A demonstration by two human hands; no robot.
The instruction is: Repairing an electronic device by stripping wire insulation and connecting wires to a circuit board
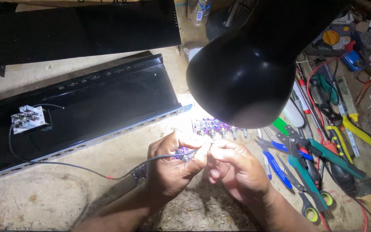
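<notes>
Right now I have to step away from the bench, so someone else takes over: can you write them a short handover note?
Left hand: grip shut on a small purple circuit board, with a black cable running off to the left.
Right hand: fingertips pinched at the cable end beside that board.
A longer purple board with knobs lies under the black lamp. Black metal chassis lies open at left.
Done: cannot tell.
Left: the cable end looks unfinished; pliers and scissors lie at right.

Glossy black metal chassis (95, 103); rough worktop (44, 197).
</notes>
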